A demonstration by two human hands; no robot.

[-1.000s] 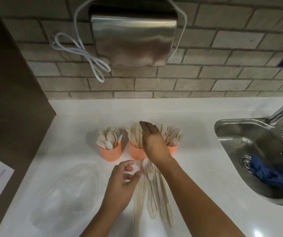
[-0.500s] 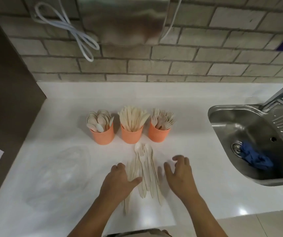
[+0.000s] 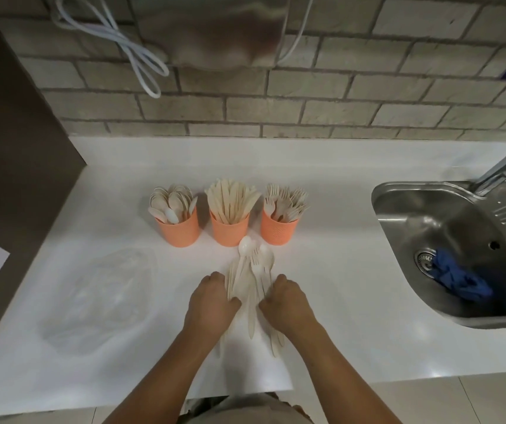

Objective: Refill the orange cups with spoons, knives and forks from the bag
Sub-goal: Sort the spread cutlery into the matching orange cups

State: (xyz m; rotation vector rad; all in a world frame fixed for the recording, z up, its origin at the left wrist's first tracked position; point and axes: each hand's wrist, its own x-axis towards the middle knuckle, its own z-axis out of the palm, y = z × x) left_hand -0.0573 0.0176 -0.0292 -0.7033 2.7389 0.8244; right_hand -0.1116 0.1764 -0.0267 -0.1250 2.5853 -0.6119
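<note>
- Holding the loose cutlery pile (image 3: 250,280) between both our hands on the white worktop (image 3: 337,270), just in front of the cups.
- Our left hand (image 3: 211,304): fingers curled against the pile's left edge, thumb lying over some handles, so this grip is grasping the pile.
- Our right hand (image 3: 285,301): fingers curled on the right edge, grip grasping the pile too. The fingertips are tucked out of sight, so it's probably a pinch.
- The pile is mixed spoons and forks, heads toward the cups, handles toward us.
- Three orange cups stand upright in a row behind the pile: spoon cup (image 3: 179,228) left, knife cup (image 3: 230,231) middle, fork cup (image 3: 279,231) right, all well filled.
- The clear plastic bag (image 3: 101,298) lies flat on the worktop left of our hands, apart from them.
- The steel sink (image 3: 429,209) is at the right, with a blue cloth (image 3: 459,283) by the drain.
</note>
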